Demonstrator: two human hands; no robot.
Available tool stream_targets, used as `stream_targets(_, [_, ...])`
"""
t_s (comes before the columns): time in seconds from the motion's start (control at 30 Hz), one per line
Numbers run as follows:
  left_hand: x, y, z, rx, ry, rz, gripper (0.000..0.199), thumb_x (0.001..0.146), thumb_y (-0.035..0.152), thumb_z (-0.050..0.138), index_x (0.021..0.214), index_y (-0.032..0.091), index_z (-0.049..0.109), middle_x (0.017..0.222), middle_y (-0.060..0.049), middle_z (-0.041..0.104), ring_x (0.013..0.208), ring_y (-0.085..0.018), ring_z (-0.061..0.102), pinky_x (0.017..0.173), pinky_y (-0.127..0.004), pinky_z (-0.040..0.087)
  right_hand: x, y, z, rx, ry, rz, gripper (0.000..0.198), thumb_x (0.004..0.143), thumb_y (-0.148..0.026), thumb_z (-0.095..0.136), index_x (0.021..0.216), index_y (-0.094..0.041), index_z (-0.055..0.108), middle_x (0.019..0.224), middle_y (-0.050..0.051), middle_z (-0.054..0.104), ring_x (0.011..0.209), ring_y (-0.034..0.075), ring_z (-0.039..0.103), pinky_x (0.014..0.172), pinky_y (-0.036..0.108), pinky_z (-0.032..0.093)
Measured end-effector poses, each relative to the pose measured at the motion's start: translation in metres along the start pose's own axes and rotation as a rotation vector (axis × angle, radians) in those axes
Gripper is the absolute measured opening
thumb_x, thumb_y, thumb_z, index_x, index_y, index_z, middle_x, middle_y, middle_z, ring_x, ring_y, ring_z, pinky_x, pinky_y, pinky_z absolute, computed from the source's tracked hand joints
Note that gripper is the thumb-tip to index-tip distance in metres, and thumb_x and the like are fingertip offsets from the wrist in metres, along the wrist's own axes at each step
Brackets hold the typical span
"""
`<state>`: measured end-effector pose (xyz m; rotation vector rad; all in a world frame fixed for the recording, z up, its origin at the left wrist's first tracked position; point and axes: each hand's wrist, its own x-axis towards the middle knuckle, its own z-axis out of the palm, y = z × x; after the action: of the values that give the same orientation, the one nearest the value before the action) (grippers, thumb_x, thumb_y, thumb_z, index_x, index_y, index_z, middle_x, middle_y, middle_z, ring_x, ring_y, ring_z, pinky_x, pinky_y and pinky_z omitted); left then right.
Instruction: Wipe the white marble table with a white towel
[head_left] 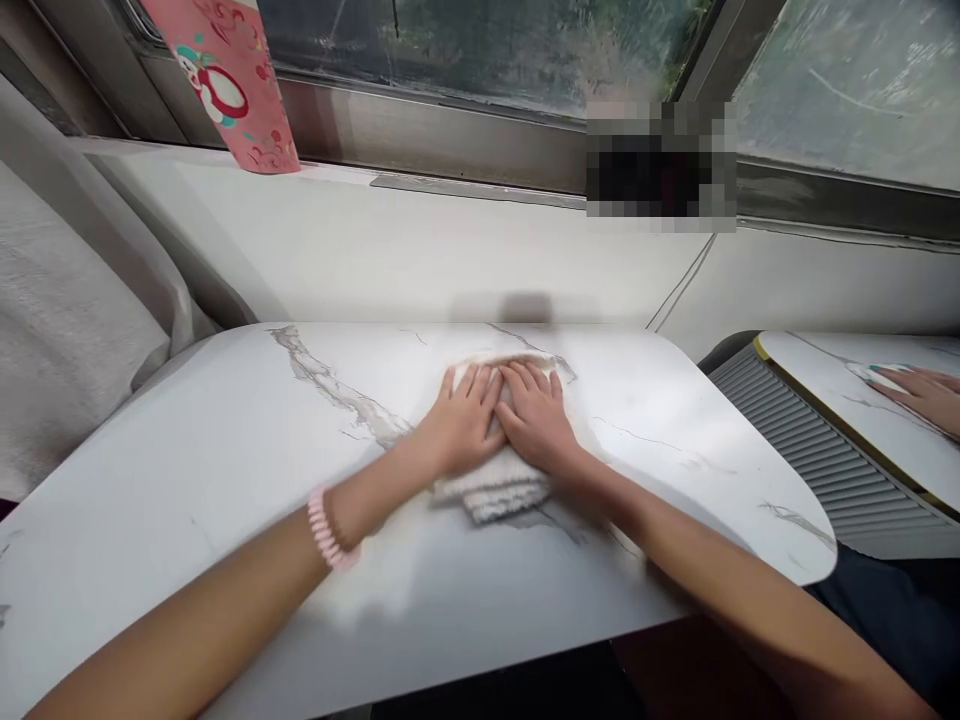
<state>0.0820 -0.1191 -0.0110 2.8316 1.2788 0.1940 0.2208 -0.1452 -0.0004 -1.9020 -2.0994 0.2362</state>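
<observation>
A folded white cloth (506, 490) lies on the white marble-patterned table (247, 460). My left hand (466, 420) presses flat on the cloth with its fingers spread. Beside it, my right hand (536, 412) also rests flat on the cloth, fingers stretched forward, and the two hands touch at the thumbs. Most of the cloth's middle is hidden under my palms; its layered near edge and a strip beyond my fingertips show. A pink coil band (327, 528) circles my left wrist.
White wall and a window (465, 50) stand behind the table. A pink patterned item (232, 90) leans on the sill. Grey curtain (67, 280) hangs at left. At right, another person's hand (919, 392) rests on a second marbled table (817, 375).
</observation>
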Motion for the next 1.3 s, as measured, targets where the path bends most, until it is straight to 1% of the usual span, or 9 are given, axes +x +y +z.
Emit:
stream_targets(0.13, [0.035, -0.048, 0.001, -0.065, 0.042, 0.058, 0.067, 0.096, 0.045, 0.030, 0.151, 0.005, 0.028, 0.158, -0.016, 0.031, 0.147, -0.030, 0.023, 0.121, -0.051, 0.012, 0.053, -0.002, 0.012, 0.027, 0.049, 0.061, 0.054, 0.094, -0.031, 0.029, 0.144, -0.014, 0.042, 0.154, 0.009, 0.038, 0.145, 0.027, 0.024, 0.120, 0.055, 0.007])
stream_targets(0.23, [0.053, -0.073, 0.000, -0.109, 0.067, 0.059, 0.066, 0.096, 0.046, 0.031, 0.150, 0.007, 0.031, 0.157, -0.014, 0.034, 0.147, -0.027, 0.024, 0.122, -0.048, 0.010, 0.082, -0.005, 0.017, 0.063, 0.081, 0.070, 0.052, 0.094, -0.029, 0.030, 0.141, -0.014, 0.044, 0.153, 0.009, 0.040, 0.144, 0.025, 0.026, 0.120, 0.054, 0.007])
stream_targets(0.5, [0.070, -0.095, -0.008, -0.122, -0.006, -0.017, 0.068, 0.096, 0.050, 0.029, 0.152, 0.012, 0.027, 0.160, -0.011, 0.027, 0.148, -0.025, 0.019, 0.122, -0.046, 0.007, 0.116, -0.006, 0.018, 0.093, 0.090, 0.015, 0.048, 0.092, -0.025, 0.034, 0.137, -0.014, 0.048, 0.148, 0.009, 0.046, 0.141, 0.026, 0.030, 0.119, 0.054, 0.008])
stream_targets(0.63, [0.060, -0.092, -0.018, -0.120, -0.072, -0.050, 0.065, 0.096, 0.047, 0.028, 0.149, 0.010, 0.028, 0.159, -0.013, 0.028, 0.148, -0.026, 0.019, 0.121, -0.048, 0.007, 0.109, -0.012, 0.020, 0.140, 0.075, -0.034, 0.048, 0.091, -0.023, 0.034, 0.136, -0.014, 0.048, 0.148, 0.010, 0.046, 0.140, 0.026, 0.030, 0.118, 0.056, 0.007])
stream_targets(0.77, [0.038, -0.092, -0.036, -0.165, -0.119, -0.017, 0.054, 0.092, 0.047, 0.033, 0.134, 0.014, 0.044, 0.145, -0.014, 0.046, 0.137, -0.028, 0.036, 0.117, -0.048, 0.021, 0.091, -0.029, 0.018, 0.134, 0.005, -0.063, 0.046, 0.092, -0.024, 0.031, 0.133, -0.015, 0.051, 0.142, 0.012, 0.051, 0.134, 0.029, 0.037, 0.115, 0.058, 0.017])
stream_targets(0.93, [-0.004, -0.092, -0.051, -0.246, -0.157, -0.041, 0.044, 0.087, 0.046, 0.044, 0.120, 0.019, 0.050, 0.134, -0.011, 0.052, 0.127, -0.029, 0.043, 0.106, -0.043, 0.037, 0.069, -0.055, -0.013, 0.042, -0.290, -0.150, 0.045, 0.091, -0.029, 0.040, 0.133, -0.019, 0.053, 0.140, 0.010, 0.052, 0.132, 0.033, 0.039, 0.108, 0.054, 0.031])
stream_targets(1.1, [-0.041, -0.077, -0.068, -0.221, -0.270, -0.070, 0.041, 0.084, 0.045, 0.049, 0.115, 0.019, 0.050, 0.132, -0.011, 0.051, 0.127, -0.029, 0.043, 0.103, -0.040, 0.039, 0.049, -0.072, -0.055, 0.001, -0.634, -0.260, 0.053, 0.081, -0.036, 0.062, 0.132, -0.023, 0.055, 0.127, 0.009, 0.063, 0.129, 0.034, 0.045, 0.094, 0.043, 0.047])
stream_targets(1.2, [-0.053, -0.065, -0.084, -0.199, -0.419, -0.116, 0.049, 0.080, 0.050, 0.054, 0.118, 0.020, 0.050, 0.133, -0.011, 0.050, 0.128, -0.030, 0.043, 0.099, -0.038, 0.043, 0.036, -0.081, -0.067, -0.046, -0.749, -0.343, 0.075, 0.069, -0.037, 0.077, 0.138, -0.020, 0.051, 0.128, 0.010, 0.062, 0.127, 0.033, 0.048, 0.090, 0.040, 0.050])
stream_targets(1.3, [-0.057, -0.058, -0.099, -0.196, -0.532, -0.146, 0.052, 0.072, 0.053, 0.062, 0.113, 0.023, 0.053, 0.125, -0.009, 0.054, 0.118, -0.029, 0.051, 0.088, -0.033, 0.048, 0.019, -0.094, -0.071, -0.114, -0.765, -0.342, 0.078, 0.065, -0.041, 0.081, 0.134, -0.016, 0.055, 0.128, 0.012, 0.062, 0.126, 0.035, 0.049, 0.086, 0.041, 0.054])
